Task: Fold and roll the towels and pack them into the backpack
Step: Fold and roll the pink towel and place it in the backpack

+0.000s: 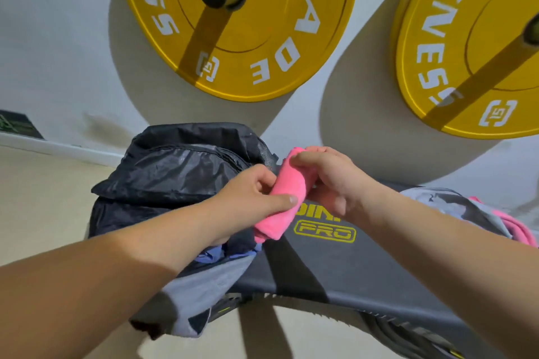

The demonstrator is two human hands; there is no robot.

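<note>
Rolled towel (287, 198) is off the surface (350, 268), gripped between both hands, just right of the backpack (180, 172). The left hand (250, 198) fingers (281, 200) pinch its lower half, thumb on top. The right hand (329, 181) fingers (306, 158) curl round the top end. Step: pack it. Squeeze the roll tight so it can't unwind and feed the low end in first, leftward of the left fingers. Backpack mouth unclear. Spare towels (507, 227) lie right of the right fingers.
</note>
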